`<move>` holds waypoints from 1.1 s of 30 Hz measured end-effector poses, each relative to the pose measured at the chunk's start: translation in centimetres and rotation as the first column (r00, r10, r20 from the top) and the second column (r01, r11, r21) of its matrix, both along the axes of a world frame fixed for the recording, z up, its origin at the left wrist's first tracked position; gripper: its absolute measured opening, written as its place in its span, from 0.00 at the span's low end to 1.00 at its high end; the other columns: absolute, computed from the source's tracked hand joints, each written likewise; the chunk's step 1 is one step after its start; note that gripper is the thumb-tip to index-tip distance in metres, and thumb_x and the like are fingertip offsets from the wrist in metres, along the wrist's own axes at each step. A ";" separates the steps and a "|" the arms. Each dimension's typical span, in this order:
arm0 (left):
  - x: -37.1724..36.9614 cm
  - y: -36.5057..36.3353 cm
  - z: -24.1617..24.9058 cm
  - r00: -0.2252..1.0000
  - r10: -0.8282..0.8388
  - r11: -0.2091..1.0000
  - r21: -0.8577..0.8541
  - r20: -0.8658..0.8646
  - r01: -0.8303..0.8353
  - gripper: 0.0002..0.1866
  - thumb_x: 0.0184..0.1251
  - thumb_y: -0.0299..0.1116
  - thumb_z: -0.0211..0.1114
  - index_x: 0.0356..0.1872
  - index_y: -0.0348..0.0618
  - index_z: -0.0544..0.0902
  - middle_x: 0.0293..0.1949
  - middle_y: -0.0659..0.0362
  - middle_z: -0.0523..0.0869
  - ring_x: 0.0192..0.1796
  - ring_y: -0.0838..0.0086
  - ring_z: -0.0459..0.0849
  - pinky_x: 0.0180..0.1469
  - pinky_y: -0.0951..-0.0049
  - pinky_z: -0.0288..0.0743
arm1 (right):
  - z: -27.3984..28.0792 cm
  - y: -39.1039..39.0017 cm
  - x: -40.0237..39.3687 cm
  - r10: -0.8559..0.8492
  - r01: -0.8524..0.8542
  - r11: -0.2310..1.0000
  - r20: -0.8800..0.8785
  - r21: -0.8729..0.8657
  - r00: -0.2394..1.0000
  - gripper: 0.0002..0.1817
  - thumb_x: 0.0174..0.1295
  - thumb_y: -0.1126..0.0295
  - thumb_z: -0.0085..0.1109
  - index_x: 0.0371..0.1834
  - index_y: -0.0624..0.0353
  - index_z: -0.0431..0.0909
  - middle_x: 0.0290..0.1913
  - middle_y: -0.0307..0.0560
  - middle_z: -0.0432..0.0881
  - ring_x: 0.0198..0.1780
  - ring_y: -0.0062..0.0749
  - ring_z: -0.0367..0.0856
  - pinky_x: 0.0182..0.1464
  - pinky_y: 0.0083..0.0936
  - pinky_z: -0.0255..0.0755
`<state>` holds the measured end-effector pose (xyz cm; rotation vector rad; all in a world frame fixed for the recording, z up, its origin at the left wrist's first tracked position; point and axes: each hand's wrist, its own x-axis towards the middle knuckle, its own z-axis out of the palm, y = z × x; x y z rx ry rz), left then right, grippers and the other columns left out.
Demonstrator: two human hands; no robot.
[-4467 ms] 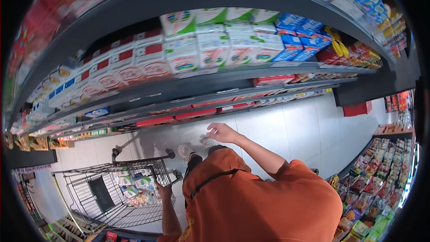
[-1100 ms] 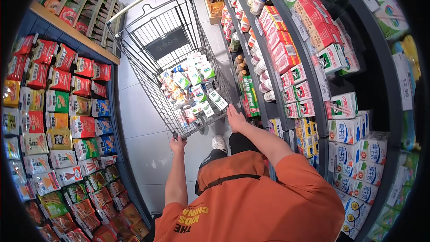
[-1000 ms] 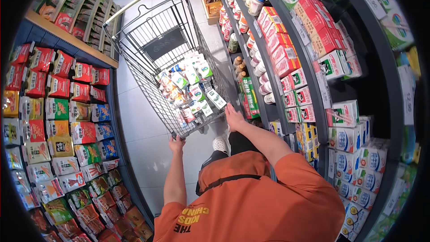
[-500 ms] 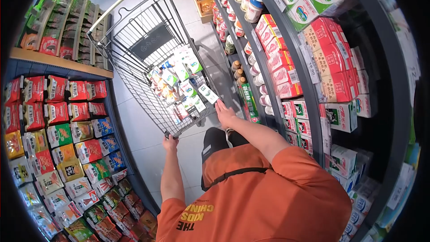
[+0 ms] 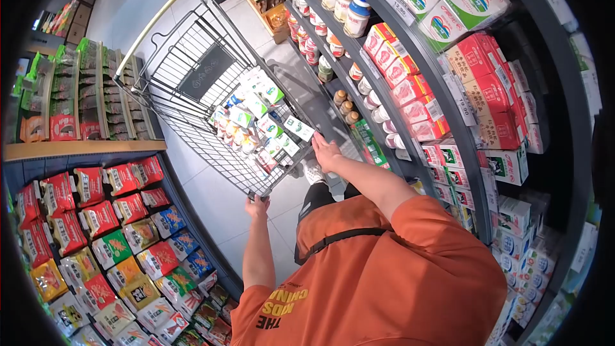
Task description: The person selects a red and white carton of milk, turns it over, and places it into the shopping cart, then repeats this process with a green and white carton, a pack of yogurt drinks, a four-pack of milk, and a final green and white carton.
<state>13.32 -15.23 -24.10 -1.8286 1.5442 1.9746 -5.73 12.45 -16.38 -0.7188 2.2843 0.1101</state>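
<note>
A wire shopping cart [image 5: 186, 112] stands in front of me, its pale handle bar [image 5: 152, 29] at the far end. Several cartons and packs [image 5: 246, 118] lie inside it. My left hand [image 5: 257, 205] is closed round the cart's near corner. My right hand [image 5: 325, 152] is at the cart's right near side, its fingers touching or close to the edge of a white carton [image 5: 298, 129]; whether they grip the carton or the cart rim is hard to tell.
Snack packets fill a low display [image 5: 102, 218] on the left. Shelves on the right hold bottles [image 5: 356, 16], red boxes [image 5: 483, 64] and milk packs [image 5: 442, 22]. Wooden bins [image 5: 275, 16] stand beyond. One of my shoes [image 5: 313, 172] is near the cart.
The view has turned, so the left display sits lower. One of my feet has come forward beside the cart. Both hands keep nearly the same places at the cart.
</note>
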 end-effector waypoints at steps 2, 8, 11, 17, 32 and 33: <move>-1.1 -1.3 -0.1 1.000 -0.006 1.000 0.014 -0.005 0.006 0.22 0.74 0.28 0.54 0.66 0.46 0.61 0.46 0.48 0.82 0.37 0.55 0.89 0.36 0.60 0.84 | 0.7 -1.0 -1.1 -0.006 0.006 1.000 0.030 0.022 1.000 0.62 0.44 0.58 0.74 0.77 0.69 0.42 0.80 0.58 0.36 0.81 0.37 0.37 0.67 0.45 0.64; -3.3 -3.5 -0.6 0.999 -0.022 1.000 -0.003 -0.043 0.022 0.22 0.74 0.28 0.55 0.65 0.47 0.62 0.46 0.49 0.82 0.35 0.56 0.89 0.32 0.62 0.83 | 1.4 -3.0 -2.3 -0.082 0.082 0.997 0.023 0.000 0.996 0.60 0.44 0.57 0.74 0.76 0.69 0.45 0.80 0.57 0.38 0.81 0.38 0.36 0.67 0.48 0.63; -4.0 -4.4 -0.6 0.997 -0.054 0.999 -0.003 -0.058 0.054 0.22 0.73 0.29 0.55 0.65 0.47 0.62 0.45 0.49 0.83 0.35 0.56 0.89 0.32 0.62 0.83 | 1.9 -3.5 -2.7 -0.081 0.081 0.997 -0.011 -0.014 0.997 0.60 0.44 0.57 0.74 0.76 0.69 0.45 0.80 0.56 0.39 0.81 0.39 0.35 0.68 0.49 0.61; -5.3 -5.4 0.2 0.992 -0.123 0.992 0.006 -0.023 0.123 0.17 0.74 0.31 0.55 0.60 0.46 0.64 0.42 0.49 0.84 0.36 0.58 0.89 0.34 0.61 0.87 | 1.7 -4.2 -3.5 -0.103 0.102 0.995 -0.029 -0.006 0.994 0.58 0.46 0.59 0.72 0.76 0.67 0.45 0.80 0.55 0.40 0.81 0.39 0.34 0.69 0.51 0.60; -5.7 -6.4 -0.5 0.958 -0.264 0.961 -0.060 0.113 0.272 0.25 0.66 0.31 0.66 0.57 0.45 0.62 0.46 0.51 0.78 0.36 0.63 0.83 0.30 0.63 0.82 | 3.8 0.1 -1.5 -0.469 0.407 0.722 0.038 -0.560 0.883 0.37 0.54 0.62 0.64 0.66 0.68 0.65 0.71 0.62 0.63 0.76 0.53 0.54 0.72 0.41 0.58; -5.9 -6.3 -0.3 0.952 -0.278 0.955 -0.071 0.126 0.288 0.25 0.65 0.30 0.66 0.57 0.45 0.62 0.46 0.51 0.77 0.36 0.64 0.82 0.29 0.64 0.82 | 4.0 1.1 -1.0 -0.520 0.473 0.678 0.087 -0.563 0.850 0.35 0.54 0.61 0.64 0.65 0.67 0.67 0.70 0.62 0.64 0.75 0.54 0.55 0.72 0.40 0.58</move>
